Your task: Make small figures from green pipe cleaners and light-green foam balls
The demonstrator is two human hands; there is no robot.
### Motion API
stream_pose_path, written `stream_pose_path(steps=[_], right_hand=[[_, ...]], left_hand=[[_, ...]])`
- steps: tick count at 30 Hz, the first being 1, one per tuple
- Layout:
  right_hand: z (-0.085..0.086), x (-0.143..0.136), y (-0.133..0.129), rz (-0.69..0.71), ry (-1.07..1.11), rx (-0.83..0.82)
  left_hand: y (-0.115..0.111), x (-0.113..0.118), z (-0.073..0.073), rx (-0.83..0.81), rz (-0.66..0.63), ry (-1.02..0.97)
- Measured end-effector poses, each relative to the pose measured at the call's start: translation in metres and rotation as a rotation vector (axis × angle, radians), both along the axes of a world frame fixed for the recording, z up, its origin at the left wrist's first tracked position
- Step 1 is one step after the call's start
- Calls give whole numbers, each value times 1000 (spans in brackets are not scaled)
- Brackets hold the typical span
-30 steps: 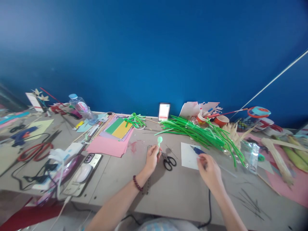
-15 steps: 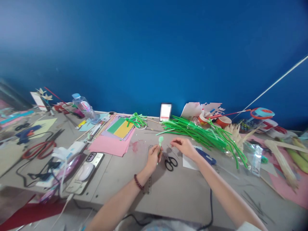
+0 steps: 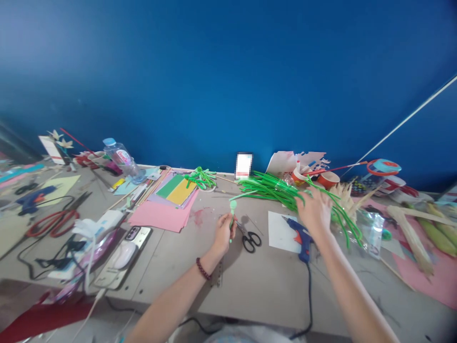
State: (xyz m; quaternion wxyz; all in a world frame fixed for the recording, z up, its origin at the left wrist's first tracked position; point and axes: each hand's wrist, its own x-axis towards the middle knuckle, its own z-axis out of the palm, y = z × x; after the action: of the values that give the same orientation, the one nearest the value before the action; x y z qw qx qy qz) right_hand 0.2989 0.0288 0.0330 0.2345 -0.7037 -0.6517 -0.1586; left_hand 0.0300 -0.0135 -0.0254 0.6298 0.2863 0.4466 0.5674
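My left hand (image 3: 225, 231) is closed round the stem of a small green piece (image 3: 233, 205), its rounded pale green head sticking up above the fingers. Just right of that hand lie black-handled scissors (image 3: 252, 242). My right hand (image 3: 316, 209) is over the right part of a bundle of bright green stems (image 3: 274, 186); its fingers reach in among them, and whether they grip any is hidden. Below the right hand a blue glue gun (image 3: 304, 239) rests partly on a white paper (image 3: 280, 233).
Pink sheets (image 3: 157, 216) and a smaller green bundle (image 3: 202, 178) lie left of centre. Farther left are a phone (image 3: 139, 243), a bottle (image 3: 123, 159) and red-handled scissors (image 3: 53, 223). Corn husks (image 3: 410, 233) lie at the right. The glue gun's cord runs toward the front edge.
My right hand has moved right and forward, from near the left hand to the green stems, uncovering the glue gun. My left hand still holds the green piece. The view has shifted slightly.
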Motion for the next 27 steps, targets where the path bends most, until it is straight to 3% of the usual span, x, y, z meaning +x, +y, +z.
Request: stream_pose_path(steps=[4,6,11,21,27], right_hand=[[-13,-57,-18,351,65,-324],[-22,-78,-24,427,86,-462],[-36,-96,-33,397,-10,-541],[-35,-112,-40,338,-223,-548],[-34,-103,-36,307,-130,-573]], left_hand=[[0,0,2,0,-5,-7],[0,-1,3,-5,2,3],[-1,-2,4,12,-18,34],[-2,-2,4,13,-31,33],[0,-2,1,12,-30,34]])
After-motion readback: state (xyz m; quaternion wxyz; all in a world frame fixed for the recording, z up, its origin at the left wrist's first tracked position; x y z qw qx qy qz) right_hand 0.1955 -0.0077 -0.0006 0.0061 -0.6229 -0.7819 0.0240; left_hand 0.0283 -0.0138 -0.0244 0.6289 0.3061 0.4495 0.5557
